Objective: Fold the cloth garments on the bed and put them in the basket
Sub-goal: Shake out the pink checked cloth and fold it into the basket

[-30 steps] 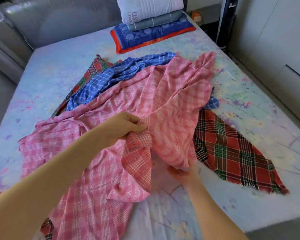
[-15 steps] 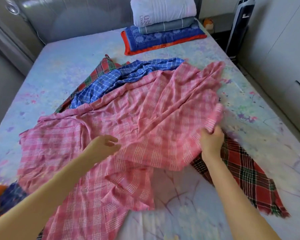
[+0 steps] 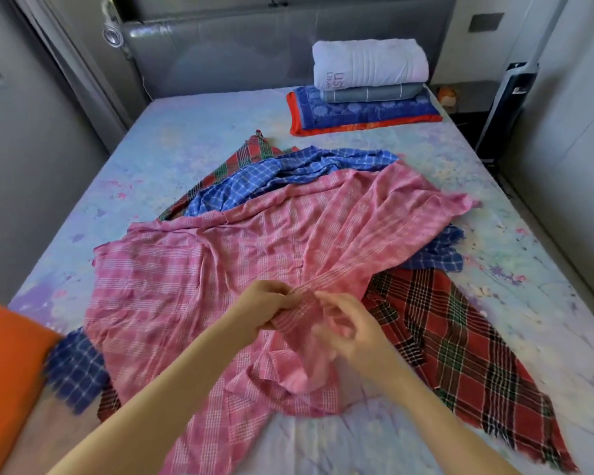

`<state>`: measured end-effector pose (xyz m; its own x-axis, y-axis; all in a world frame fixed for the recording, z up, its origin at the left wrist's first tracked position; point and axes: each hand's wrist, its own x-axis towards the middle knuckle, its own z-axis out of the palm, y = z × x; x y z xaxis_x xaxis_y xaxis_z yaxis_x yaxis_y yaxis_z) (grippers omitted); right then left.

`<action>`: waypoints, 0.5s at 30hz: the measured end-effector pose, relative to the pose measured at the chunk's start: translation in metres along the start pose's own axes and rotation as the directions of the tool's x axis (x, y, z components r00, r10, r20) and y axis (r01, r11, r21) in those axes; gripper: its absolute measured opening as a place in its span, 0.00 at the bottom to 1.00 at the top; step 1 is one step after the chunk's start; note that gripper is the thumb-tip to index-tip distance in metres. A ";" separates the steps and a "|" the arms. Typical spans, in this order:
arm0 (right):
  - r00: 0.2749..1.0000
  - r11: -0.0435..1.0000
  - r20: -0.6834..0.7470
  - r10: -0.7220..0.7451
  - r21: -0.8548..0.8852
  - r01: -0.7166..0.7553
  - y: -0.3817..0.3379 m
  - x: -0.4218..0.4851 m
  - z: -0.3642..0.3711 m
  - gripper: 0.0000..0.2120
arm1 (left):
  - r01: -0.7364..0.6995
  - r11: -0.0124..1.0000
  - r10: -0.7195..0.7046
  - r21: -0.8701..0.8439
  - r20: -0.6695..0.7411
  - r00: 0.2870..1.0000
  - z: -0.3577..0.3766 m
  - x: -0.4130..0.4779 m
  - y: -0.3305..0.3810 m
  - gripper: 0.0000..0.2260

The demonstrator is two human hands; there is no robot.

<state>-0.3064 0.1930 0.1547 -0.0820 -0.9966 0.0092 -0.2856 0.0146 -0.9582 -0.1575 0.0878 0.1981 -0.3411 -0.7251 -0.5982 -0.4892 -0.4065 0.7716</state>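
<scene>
Grey padded headboard (image 3: 282, 60), pale walls, dark bedside table (image 3: 474, 101), daylight

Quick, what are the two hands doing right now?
Left hand: closed, gripping a bunched part of the pink checked cloth.
Right hand: fingers curled on the same pink checked cloth, pinching it.

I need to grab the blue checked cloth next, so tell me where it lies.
In the head view the blue checked cloth lies mid-bed, mostly under the pink cloth and over the red plaid cloth, with corners poking out at the right and beside the orange basket.
</scene>
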 end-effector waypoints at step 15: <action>0.742 0.911 -0.529 0.412 0.224 -0.346 -0.034 0.027 -0.067 0.08 | -0.082 0.967 0.047 -0.241 -0.149 0.988 -0.033 -0.034 0.030 0.09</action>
<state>-0.3625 0.1713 0.2068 -0.6835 -0.6904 -0.2369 -0.0178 0.3402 -0.9402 -0.1348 0.0818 0.2484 -0.2402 -0.8182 -0.5223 -0.2517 -0.4671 0.8476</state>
